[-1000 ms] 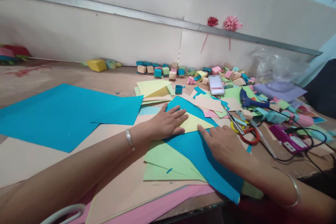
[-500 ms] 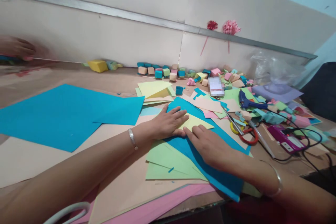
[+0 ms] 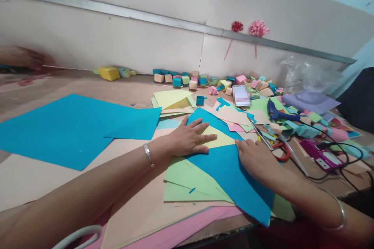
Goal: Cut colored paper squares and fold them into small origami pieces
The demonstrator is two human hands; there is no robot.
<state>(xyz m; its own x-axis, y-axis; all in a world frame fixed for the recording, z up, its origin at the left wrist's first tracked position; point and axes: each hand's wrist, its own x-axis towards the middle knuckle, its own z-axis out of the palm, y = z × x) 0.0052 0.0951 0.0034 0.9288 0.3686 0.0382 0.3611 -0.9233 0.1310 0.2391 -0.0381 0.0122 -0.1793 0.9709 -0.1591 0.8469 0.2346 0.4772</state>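
A pale yellow folded paper [image 3: 223, 139] with a pointed right corner lies on a blue sheet [image 3: 224, 163]. Flat across its left part rests my left hand [image 3: 188, 138], open with the fingers spread. At the paper's right point is my right hand [image 3: 254, 157], its fingers curled and the fingertips pressed on that corner. Under the blue sheet, light green papers [image 3: 193, 181] stick out toward me. Part of the yellow paper is hidden beneath my left hand.
Large blue paper [image 3: 58, 128] spreads out at left. Scissors with a red handle [image 3: 283, 151], a blue glue gun [image 3: 280, 113] and a magenta power strip [image 3: 320, 155] with cords lie at right. Small paper boxes [image 3: 177, 81] line the wall. Another person's hand [image 3: 23, 57] is at far left.
My right hand has slid right along the yellow paper's near edge to its point. My left hand stays in place, its fingers spread wider.
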